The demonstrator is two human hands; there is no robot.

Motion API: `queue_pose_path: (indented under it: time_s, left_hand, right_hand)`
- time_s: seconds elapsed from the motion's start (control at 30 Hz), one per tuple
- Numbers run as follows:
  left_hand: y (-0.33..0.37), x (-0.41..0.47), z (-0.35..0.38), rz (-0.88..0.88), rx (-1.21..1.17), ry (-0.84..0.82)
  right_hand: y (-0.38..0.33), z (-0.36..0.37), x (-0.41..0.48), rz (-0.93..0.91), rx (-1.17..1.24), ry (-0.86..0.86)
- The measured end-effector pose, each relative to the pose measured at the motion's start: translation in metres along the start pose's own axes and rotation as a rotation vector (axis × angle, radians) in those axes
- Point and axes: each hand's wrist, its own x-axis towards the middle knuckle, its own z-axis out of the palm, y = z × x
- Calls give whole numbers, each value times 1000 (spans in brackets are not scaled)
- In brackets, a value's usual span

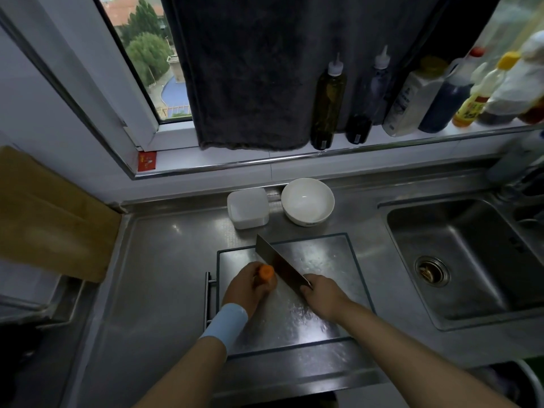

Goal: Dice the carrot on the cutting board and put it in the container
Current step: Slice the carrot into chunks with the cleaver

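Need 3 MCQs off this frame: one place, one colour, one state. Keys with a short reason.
1. The container sits where, relative to the bowl? A) left of it B) inside it C) stacked on it
2. Bowl colour? A) blue B) white C) black
3. The carrot is: A) diced in the container B) gripped by the left hand C) lying in the bowl
1A: they stand side by side behind the cutting board. 2B: plainly white. 3B: fingers curl round it while the right hand holds the knife.
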Motion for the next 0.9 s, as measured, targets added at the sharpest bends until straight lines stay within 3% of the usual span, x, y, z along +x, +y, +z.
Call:
queue_pose_path:
  time_s: [0.2,0.33,0.67,0.9]
  left_hand:
    - [-2,-4,-7,193,151,187]
    - [-6,-6,-4,362,268,146]
    - [-11,-4,-4,222,131,164]
    - [-16,4,-1,361,105,138]
  right_hand:
    - [-9,4,-2,-23,-56,-9]
    - [-18,-2,-4,-32,-152,32]
    - [-57,-17,-22,-127,-249,95]
    - [-69,-13,-34,-105,-320,67]
